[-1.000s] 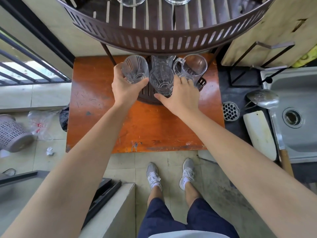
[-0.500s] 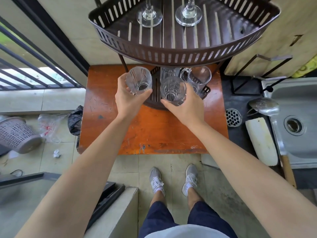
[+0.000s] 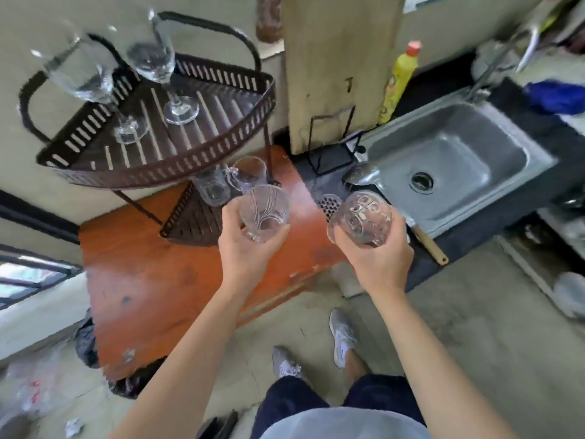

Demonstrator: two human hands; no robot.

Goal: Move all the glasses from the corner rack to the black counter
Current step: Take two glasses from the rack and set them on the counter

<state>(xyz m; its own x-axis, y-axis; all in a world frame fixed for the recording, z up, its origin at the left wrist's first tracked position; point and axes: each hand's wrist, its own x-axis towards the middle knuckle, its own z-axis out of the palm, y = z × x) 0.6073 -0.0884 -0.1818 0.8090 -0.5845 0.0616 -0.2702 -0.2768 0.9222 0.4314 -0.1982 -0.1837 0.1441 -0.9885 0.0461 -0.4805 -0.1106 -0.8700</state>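
Observation:
My left hand (image 3: 245,248) grips an etched tumbler (image 3: 264,213) above the orange table (image 3: 152,280). A patterned tumbler (image 3: 361,218) sits in my right hand (image 3: 378,259), held over the near edge of the black counter (image 3: 424,267). The brown corner rack (image 3: 164,166) stands at the left. Two wine glasses (image 3: 155,61) stand on its upper shelf. Under that shelf a glass mug (image 3: 250,172) and another tumbler (image 3: 213,188) remain on the lower shelf (image 3: 193,223).
A steel sink (image 3: 456,163) is set in the black counter, with a ladle (image 3: 361,177), a round drain strainer (image 3: 329,202) and a wire stand (image 3: 332,153) beside it. A yellow bottle (image 3: 400,80) stands behind. My feet (image 3: 342,337) are on the concrete floor.
Both hands have lifted their tumblers out of the lower shelf and carried them right. My view has swung right, bringing the sink and counter closer.

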